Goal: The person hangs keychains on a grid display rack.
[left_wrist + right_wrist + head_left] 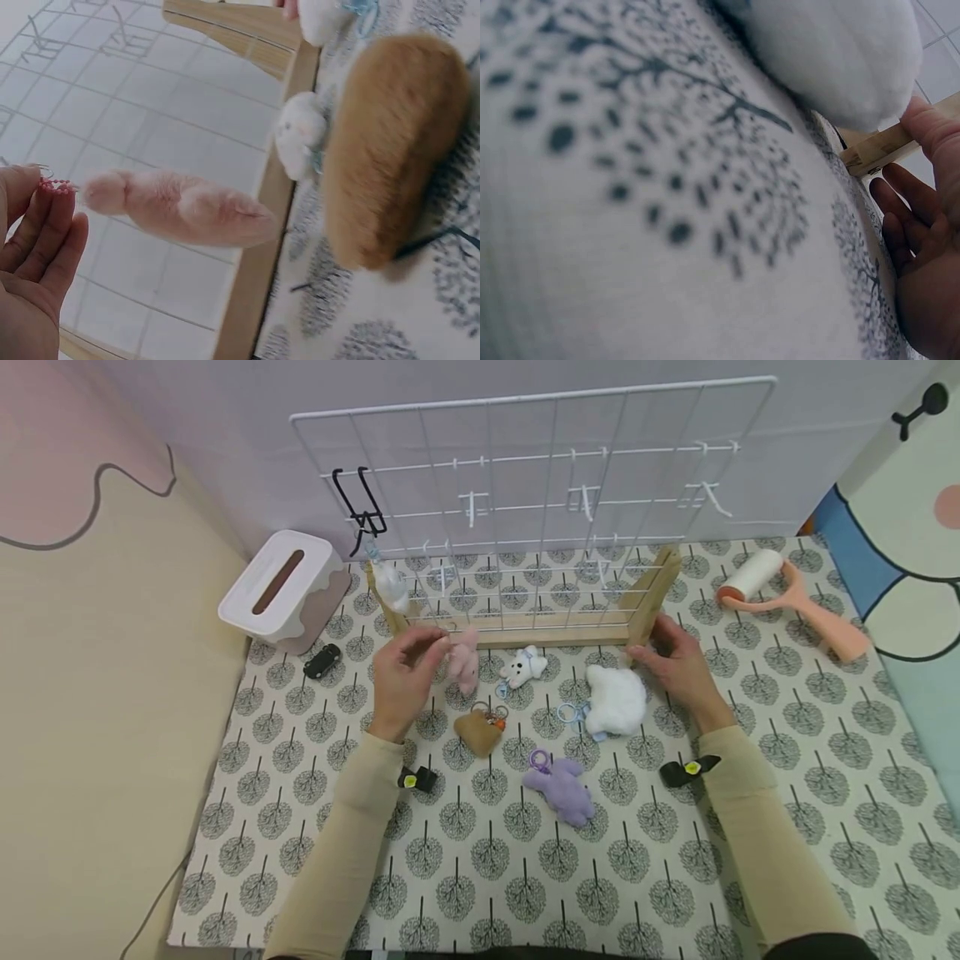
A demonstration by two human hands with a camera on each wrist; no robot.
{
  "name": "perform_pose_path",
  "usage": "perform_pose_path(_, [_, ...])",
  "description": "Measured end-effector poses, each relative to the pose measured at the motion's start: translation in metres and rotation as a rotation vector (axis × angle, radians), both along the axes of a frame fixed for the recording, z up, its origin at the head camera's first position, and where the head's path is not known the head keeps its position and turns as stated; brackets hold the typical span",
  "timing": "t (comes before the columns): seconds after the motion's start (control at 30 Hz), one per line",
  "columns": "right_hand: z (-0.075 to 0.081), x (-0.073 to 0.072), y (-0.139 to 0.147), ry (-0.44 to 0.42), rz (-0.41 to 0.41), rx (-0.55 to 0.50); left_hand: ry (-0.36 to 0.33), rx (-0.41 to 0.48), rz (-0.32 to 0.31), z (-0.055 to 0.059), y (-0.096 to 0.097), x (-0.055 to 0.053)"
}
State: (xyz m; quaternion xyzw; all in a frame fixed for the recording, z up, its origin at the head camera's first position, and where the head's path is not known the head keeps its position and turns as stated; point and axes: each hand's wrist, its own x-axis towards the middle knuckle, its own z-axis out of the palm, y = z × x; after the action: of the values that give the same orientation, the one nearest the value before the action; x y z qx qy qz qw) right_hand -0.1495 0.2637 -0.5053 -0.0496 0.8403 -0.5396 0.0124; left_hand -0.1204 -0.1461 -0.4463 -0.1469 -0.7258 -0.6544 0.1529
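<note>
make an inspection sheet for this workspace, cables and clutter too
Surface: tree-print cloth beneath the items.
Job's things: pink plush, held; hanging white plush on a black hook of the wire rack; brown plush, purple plush, small white plush, large white plush on the cloth.
Clutter: box and toy car left, lint roller right.
Hands: left hand pinches the pink plush's chain; right hand holds the rack's wooden end.
Cables: thin dark line, lower left, possibly one.
Surroundings: pale fabric behind.

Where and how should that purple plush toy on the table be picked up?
Probably by its middle, from above, pinching across its narrower width: the purple plush toy lies stretched out, with nothing on top. The purple ring sticks out at its far end.
</note>
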Motion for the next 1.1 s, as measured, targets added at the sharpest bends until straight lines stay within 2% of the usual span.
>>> perform_pose_path(0.17, [-0.001, -0.002, 0.0, 0.01, -0.007, 0.004, 0.096, 0.024, 0.022, 0.018, 0.001, 0.0])
perform_pose_path(0.3, [0.002, 0.0, -0.001, 0.008, -0.011, 0.01, 0.151, 0.072, 0.006, 0.031, 0.001, -0.003])
perform_pose_path(0.43, [0.008, 0.002, -0.004, 0.004, -0.009, 0.012, 0.172, 0.083, 0.021, 0.04, 0.001, -0.008])
perform_pose_path(0.57, [0.003, 0.0, -0.002, 0.006, -0.001, -0.008, 0.133, 0.029, 0.07, 0.044, 0.001, -0.012])
perform_pose_path(0.7, [-0.002, -0.001, 0.0, 0.011, 0.003, -0.02, 0.084, -0.005, 0.08, 0.045, 0.002, -0.015])
perform_pose_path(0.9, [-0.002, 0.001, 0.001, 0.013, -0.005, -0.019, 0.027, -0.026, 0.107, 0.041, 0.002, -0.021])
perform_pose_path(1.1, [-0.001, 0.001, 0.001, 0.027, 0.001, -0.038, 0.012, -0.039, 0.142, 0.036, 0.0, -0.024])
